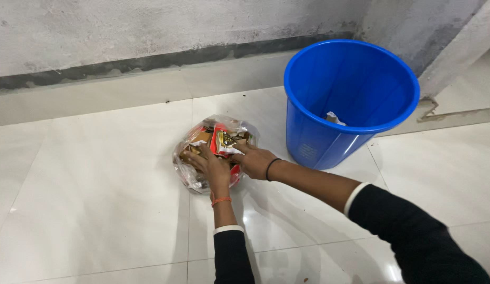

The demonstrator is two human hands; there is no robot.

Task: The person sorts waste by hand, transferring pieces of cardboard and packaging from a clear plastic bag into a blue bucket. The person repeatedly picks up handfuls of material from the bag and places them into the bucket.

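Black sleeves reach in from the lower frame. Left hand (211, 167) and right hand (255, 160) both press, fingers spread, on a clear bag of wrappers (213, 150) lying on the floor at centre. Blue bucket (350, 100), upper right, holds only one paper scrap; the bag is not yet lifted.

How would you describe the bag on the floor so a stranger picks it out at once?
Start at the big blue bucket standing by the wall on the pale tiled floor. Just to its left lies a clear plastic bag, with the left hand and right hand pressed on it. It is the only crinkled, see-through bundle, stuffed with red and brown wrappers.
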